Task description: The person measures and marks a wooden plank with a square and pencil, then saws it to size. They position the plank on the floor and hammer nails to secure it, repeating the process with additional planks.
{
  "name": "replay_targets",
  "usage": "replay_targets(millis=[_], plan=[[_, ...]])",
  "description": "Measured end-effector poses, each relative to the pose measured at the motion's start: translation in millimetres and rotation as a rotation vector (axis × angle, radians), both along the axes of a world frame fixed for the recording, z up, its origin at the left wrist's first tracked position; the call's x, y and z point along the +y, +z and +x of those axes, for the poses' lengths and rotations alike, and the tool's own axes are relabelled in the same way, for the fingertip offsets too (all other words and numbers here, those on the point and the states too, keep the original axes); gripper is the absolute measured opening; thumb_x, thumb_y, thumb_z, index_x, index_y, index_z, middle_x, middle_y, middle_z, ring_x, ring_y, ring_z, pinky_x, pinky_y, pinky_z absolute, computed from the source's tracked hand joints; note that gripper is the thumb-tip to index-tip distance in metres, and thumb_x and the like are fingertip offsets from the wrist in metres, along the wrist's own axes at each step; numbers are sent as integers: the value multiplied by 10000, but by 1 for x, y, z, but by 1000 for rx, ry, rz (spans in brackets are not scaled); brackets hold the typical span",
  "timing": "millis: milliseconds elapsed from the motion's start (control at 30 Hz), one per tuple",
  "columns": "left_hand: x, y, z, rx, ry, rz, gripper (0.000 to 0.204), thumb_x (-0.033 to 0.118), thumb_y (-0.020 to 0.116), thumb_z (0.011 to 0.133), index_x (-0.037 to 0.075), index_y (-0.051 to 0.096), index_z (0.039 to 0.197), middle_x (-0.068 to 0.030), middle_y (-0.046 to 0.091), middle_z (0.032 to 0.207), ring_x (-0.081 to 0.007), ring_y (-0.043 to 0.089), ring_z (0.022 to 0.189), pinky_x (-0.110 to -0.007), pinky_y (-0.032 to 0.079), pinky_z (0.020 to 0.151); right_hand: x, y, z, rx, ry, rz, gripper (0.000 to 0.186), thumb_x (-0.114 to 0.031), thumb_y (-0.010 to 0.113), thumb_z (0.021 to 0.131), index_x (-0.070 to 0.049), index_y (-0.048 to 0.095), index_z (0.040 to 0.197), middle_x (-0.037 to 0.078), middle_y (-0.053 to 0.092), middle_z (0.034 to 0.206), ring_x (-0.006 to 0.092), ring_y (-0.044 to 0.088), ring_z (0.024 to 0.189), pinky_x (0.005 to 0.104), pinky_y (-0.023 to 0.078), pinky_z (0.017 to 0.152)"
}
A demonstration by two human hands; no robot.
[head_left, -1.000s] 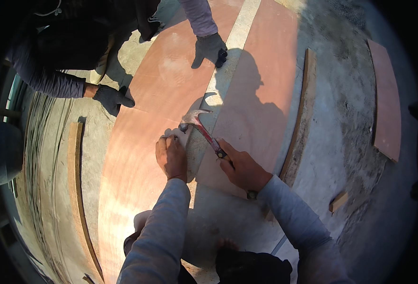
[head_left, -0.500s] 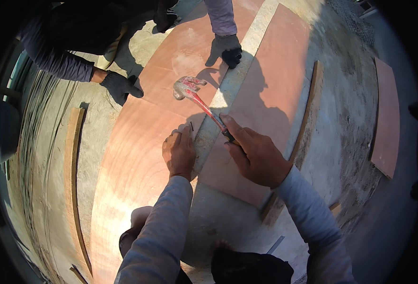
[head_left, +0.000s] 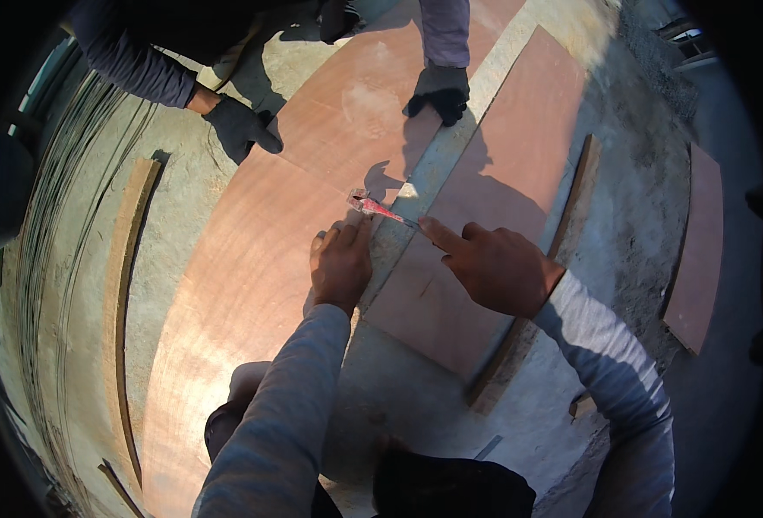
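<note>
Hammer (head_left: 380, 210), raised a moment ago, now low by left hand (head_left: 342, 263), apparently mid-strike; right hand (head_left: 504, 268) grips it; left grip: cannot tell

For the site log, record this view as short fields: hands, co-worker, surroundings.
Left hand: on the large wooden sheet, fingertips beside the hammer head; anything pinched is hidden
Right hand: gripping the hammer's handle
Co-worker's gloved hands: at that sheet's opposite edges
Surroundings: smaller sheet, wooden strips, thin rods, concrete floor
</note>
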State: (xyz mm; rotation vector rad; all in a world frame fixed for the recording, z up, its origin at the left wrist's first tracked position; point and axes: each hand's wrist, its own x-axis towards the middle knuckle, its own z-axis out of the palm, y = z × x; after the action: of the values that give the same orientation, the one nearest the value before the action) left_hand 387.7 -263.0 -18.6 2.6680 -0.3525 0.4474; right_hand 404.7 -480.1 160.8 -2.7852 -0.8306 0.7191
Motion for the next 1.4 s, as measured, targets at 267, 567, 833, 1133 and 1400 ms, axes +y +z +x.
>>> replay_targets(millis=[267,567,833,1133,1400], plan=[[-1,0,-1,72,12,65,378,95,609,837,111,696,1204,-40,587,816,-229,611,838,-389,462,764,2,-12,-17,104,-427,542,552,-102,578,971,-4,381,1478,181,637,779,331,667,682,407,516,611],[-1,0,-1,40,-3,51,383,98,609,836,110,691,1210,-42,586,818,-229,594,803,-391,455,765,8,-19,-24,96,-725,781,553,-105,551,986,11,362,1493,70,550,688,176,618,613,320,494,586],[0,-2,-2,34,1,35,347,107,596,842,109,704,1172,-36,591,812,-231,599,795,-399,462,756,8,-32,-32,183,-815,751,564,-109,565,983,-1,359,1497,149,604,725,230,641,664,348,509,656],[-8,3,-4,73,162,-79,263,98,589,860,104,707,1095,-80,624,840,-296,628,829,-428,493,786,7,-21,-27,201,-968,854,543,-124,551,995,-10,378,1497,124,622,744,205,632,639,339,511,641],[-7,3,-6,48,334,-314,109,105,587,832,92,660,912,-107,634,833,-323,629,833,-456,489,765,3,-34,-29,253,-687,540,602,-115,531,1000,-30,281,1541,153,584,714,221,606,617,385,506,639]])
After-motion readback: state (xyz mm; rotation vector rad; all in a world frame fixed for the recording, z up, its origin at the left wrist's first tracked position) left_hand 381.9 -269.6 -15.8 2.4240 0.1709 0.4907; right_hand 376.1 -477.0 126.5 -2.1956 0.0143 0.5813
